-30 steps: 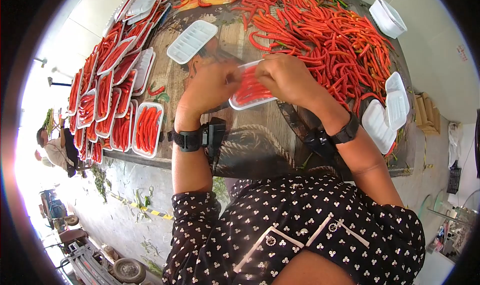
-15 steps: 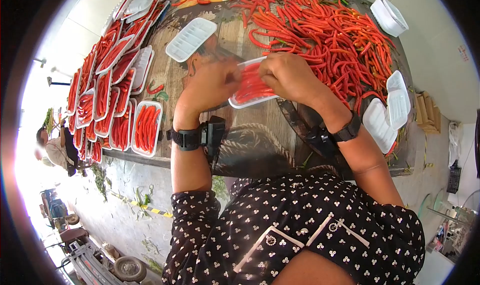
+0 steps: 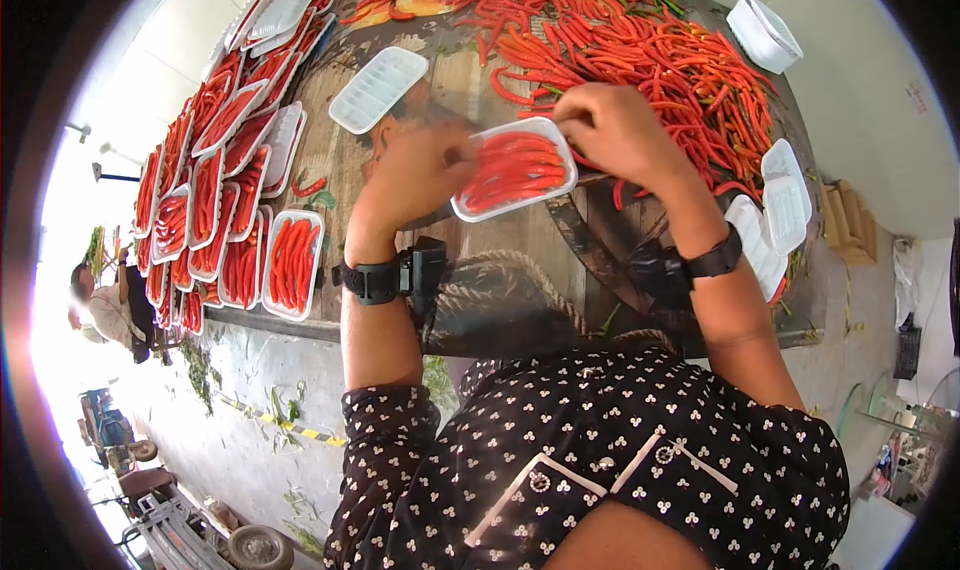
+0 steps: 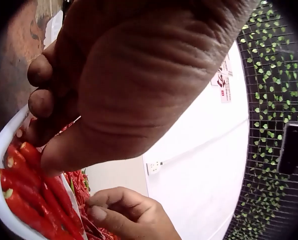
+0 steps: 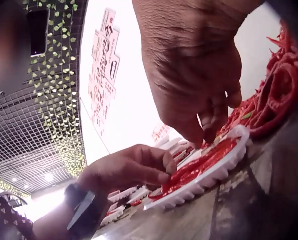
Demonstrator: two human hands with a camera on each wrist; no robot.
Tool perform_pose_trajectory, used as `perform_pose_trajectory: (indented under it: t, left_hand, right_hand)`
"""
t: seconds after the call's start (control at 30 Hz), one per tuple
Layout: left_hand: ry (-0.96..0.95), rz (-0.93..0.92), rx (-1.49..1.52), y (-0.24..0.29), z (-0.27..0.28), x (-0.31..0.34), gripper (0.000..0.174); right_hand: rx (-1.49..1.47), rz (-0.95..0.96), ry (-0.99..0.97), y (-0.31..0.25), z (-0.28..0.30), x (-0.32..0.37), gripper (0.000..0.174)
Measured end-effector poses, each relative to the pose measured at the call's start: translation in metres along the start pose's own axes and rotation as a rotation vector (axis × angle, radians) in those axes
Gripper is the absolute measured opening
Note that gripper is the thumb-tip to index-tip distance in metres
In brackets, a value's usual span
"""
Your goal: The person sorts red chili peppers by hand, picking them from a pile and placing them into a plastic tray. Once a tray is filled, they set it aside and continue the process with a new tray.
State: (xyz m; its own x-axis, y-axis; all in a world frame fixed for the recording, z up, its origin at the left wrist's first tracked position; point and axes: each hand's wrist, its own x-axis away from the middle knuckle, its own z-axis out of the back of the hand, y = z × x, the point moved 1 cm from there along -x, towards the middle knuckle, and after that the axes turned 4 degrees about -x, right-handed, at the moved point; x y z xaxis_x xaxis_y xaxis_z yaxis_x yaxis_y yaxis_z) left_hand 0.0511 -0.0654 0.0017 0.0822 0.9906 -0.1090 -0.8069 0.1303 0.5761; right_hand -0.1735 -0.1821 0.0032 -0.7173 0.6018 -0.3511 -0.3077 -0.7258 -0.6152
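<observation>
A white ribbed foam tray point(image 3: 572, 175) filled with red chili peppers point(image 3: 520, 165) sits in front of me on the table, the peppers laid side by side. At its left end is my left hand point(image 3: 415, 175), thumb and curled fingers pinching a chili pepper point(image 5: 166, 186) there. My right hand point(image 3: 622, 135) is at the tray's far right corner, fingers bent downward. In the right wrist view the right fingertips point(image 5: 207, 135) come right over the far rim; I cannot tell if they pinch anything.
A large heap of loose red chilies point(image 3: 660, 80) covers the far right. Filled trays point(image 3: 293, 265) are stacked at the left. An unfilled tray point(image 3: 378, 90) lies beyond my left hand; more white trays point(image 3: 765, 35) stand at the right edge, others point(image 3: 785, 195) nearer.
My right hand has moved right, off the peppers to the tray's right corner, uncovering more of the tray. The left hand stays at the left end.
</observation>
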Motion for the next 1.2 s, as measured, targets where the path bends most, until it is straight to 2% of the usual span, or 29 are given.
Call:
perform_pose_trajectory:
  t: [0.13, 0.2, 0.27, 0.4, 0.53, 0.6, 0.63, 0.7, 0.73, 0.87, 0.93, 0.97, 1.0, 1.07, 1.13, 1.2]
  left_hand:
    - [0.043, -0.020, -0.040, 0.001, 0.003, 0.000, 0.012]
    - [0.019, 0.037, -0.042, 0.000, 0.002, -0.001, 0.012]
    - [0.005, 0.033, -0.019, -0.002, 0.000, -0.002, 0.012]
    - [-0.031, 0.044, -0.010, -0.004, 0.000, -0.003, 0.018]
    - [-0.047, 0.071, 0.003, -0.002, 0.000, -0.002, 0.020]
    - [-0.047, 0.058, -0.005, -0.004, -0.001, -0.002, 0.021]
    - [-0.046, 0.045, -0.012, -0.005, -0.001, -0.002, 0.021]
    - [-0.038, 0.046, -0.013, -0.004, -0.001, -0.002, 0.020]
    - [-0.029, 0.047, -0.013, -0.004, 0.000, -0.001, 0.019]
    - [0.024, -0.019, -0.002, 0.001, 0.000, -0.001, 0.011]
    - [0.070, -0.029, 0.084, 0.004, 0.000, -0.001, 0.011]
    - [0.070, -0.029, 0.083, 0.005, -0.001, -0.002, 0.011]
    - [0.082, -0.043, 0.116, 0.006, -0.002, -0.002, 0.011]
    - [0.096, -0.056, 0.147, 0.010, -0.002, -0.002, 0.012]
    - [0.061, -0.049, 0.144, 0.017, 0.000, -0.002, 0.011]
    - [0.040, -0.034, 0.190, 0.023, 0.000, -0.001, 0.011]
  right_hand:
    - [0.200, -0.215, 0.076, 0.022, 0.055, 0.015, 0.015]
    - [0.237, -0.257, 0.104, 0.043, 0.075, 0.025, 0.017]
    - [0.297, -0.425, 0.104, 0.057, 0.088, 0.032, 0.018]
    - [0.280, -0.491, 0.060, 0.063, 0.092, 0.036, 0.020]
    - [0.242, -0.462, 0.096, 0.072, 0.078, 0.033, 0.020]
    - [0.471, -0.421, 0.064, 0.076, 0.074, 0.030, 0.020]
    - [0.471, -0.420, 0.064, 0.080, 0.073, 0.032, 0.020]
    - [0.573, -0.268, 0.152, 0.081, 0.070, 0.034, 0.019]
    - [0.570, -0.263, 0.150, 0.079, 0.071, 0.032, 0.019]
    - [0.416, -0.287, 0.209, 0.043, 0.079, 0.026, 0.021]
    - [0.067, -0.344, 0.173, 0.026, 0.074, 0.020, 0.022]
    - [0.040, -0.261, 0.143, 0.017, 0.068, 0.018, 0.023]
    - [-0.137, -0.187, 0.113, 0.013, 0.056, 0.016, 0.027]
    - [-0.492, -0.266, 0.066, 0.001, 0.031, 0.012, 0.033]
    - [-0.584, -0.328, -0.031, -0.018, 0.015, 0.009, 0.033]
    - [-0.670, -0.308, -0.088, -0.024, 0.001, 0.007, 0.035]
